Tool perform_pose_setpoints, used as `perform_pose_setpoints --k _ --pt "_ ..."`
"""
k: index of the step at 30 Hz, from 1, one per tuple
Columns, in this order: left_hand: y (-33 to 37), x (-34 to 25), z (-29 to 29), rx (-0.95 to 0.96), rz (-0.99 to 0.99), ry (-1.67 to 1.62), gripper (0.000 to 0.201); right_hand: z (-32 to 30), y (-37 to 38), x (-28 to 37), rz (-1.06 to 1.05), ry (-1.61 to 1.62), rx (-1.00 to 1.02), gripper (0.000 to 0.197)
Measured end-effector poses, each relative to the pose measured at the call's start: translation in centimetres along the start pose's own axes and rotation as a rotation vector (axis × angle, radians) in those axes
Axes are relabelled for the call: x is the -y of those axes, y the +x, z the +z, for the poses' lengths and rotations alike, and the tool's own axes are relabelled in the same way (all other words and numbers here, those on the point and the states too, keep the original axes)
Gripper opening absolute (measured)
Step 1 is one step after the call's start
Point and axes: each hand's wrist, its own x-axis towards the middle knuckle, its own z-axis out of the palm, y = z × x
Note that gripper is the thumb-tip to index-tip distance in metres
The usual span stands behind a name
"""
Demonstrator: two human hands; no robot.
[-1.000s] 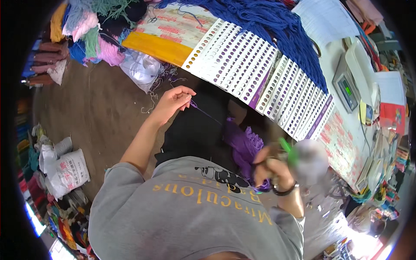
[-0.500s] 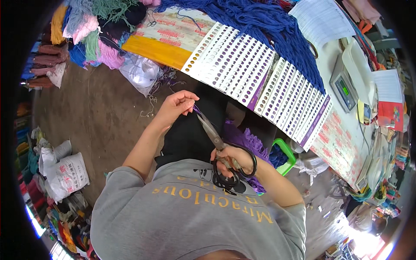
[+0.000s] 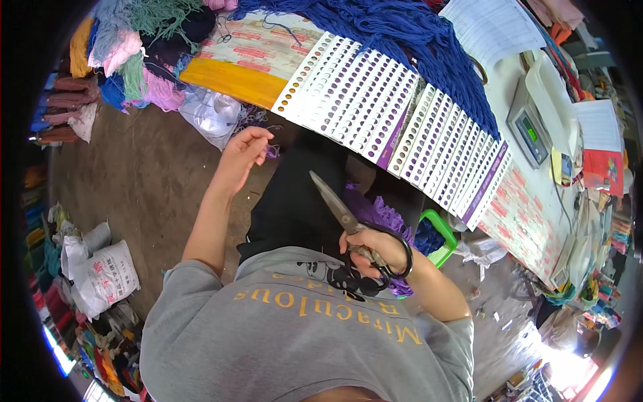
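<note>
My left hand (image 3: 242, 159) is raised over the floor beside my left knee, fingers loosely curled and apart. Just below its fingertips shows a small bit of purple thread (image 3: 272, 151), which looks loose from the hand. In front of my shirt, my right hand (image 3: 367, 249) grips large black-handled scissors (image 3: 333, 202). Their blades are together and point up and left over my dark trousers. Beyond that hand, a bunch of purple yarn (image 3: 392, 218) hangs by my right thigh, partly hidden by my forearm.
Along the table's near edge lie cards (image 3: 355, 100) with rows of holes. Blue yarn (image 3: 402, 40) is heaped behind them, with a digital scale (image 3: 529, 137) to the right. A white plastic bag (image 3: 204, 115) and a green basket (image 3: 447, 249) stand below. White sacks (image 3: 107, 278) lie at left.
My left hand has moved left and slightly up, loosening from its pinch on the purple thread. The scissors have drawn back down and right, away from that hand.
</note>
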Motion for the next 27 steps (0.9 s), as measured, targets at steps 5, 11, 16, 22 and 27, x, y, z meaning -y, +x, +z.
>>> perform_pose_setpoints --k 5,11,16,22,27 --pt "0.6 -0.6 -0.3 0.019 0.015 0.074 0.014 0.1 -0.8 0.1 -0.050 -0.021 -0.057 0.023" --pt "2.0 2.1 -6.7 -0.182 0.267 0.965 0.028 1.7 -7.8 4.5 -0.595 -0.450 -0.463 0.030" --pt "2.1 3.6 -7.9 -0.130 0.284 1.106 0.033 -6.0 -14.0 9.6 -0.801 -0.594 -1.280 0.051" --pt "1.7 2.4 -0.6 0.109 0.261 0.911 0.028 -19.6 -15.2 20.5 -0.574 -1.034 -1.691 0.054" --pt "0.7 0.4 2.8 0.284 0.245 0.847 0.027 -27.4 -13.8 27.2 -0.440 -1.348 -2.002 0.037"
